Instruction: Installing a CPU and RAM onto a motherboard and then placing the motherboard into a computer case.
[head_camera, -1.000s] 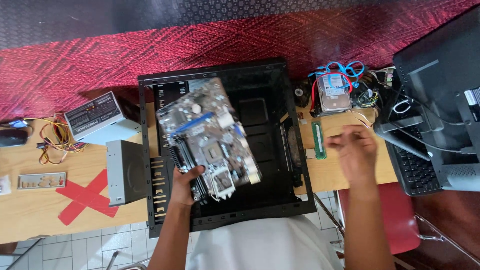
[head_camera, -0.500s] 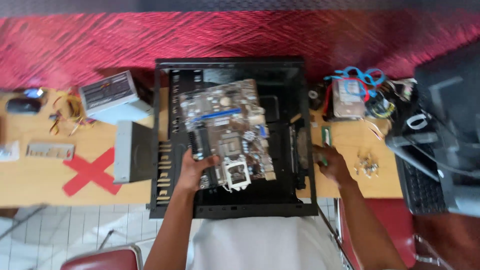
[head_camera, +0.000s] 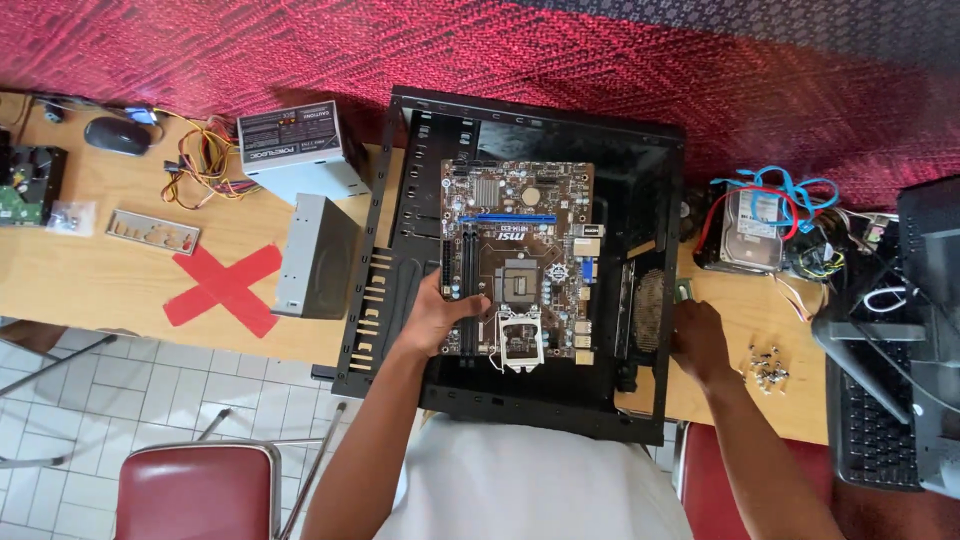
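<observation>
Gripping the motherboard (head_camera: 520, 255) by its near left edge, the left hand (head_camera: 440, 320) holds it inside the open case (head_camera: 400, 290) on the worktop (head_camera: 90, 285). The right hand (head_camera: 697, 340) rests by the case's right wall, fingers curled, grasp unclear. One-handed support risks the board tilting and scraping the case.

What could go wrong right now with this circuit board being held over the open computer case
The left hand grips the circuit board by one edge only, so it might tilt or slip and knock against the metal walls of the computer case. Its fingers lie on the board's face, so they could press on small parts. The right hand rests on the table near the loose screws; a careless sweep could scatter them.
</observation>
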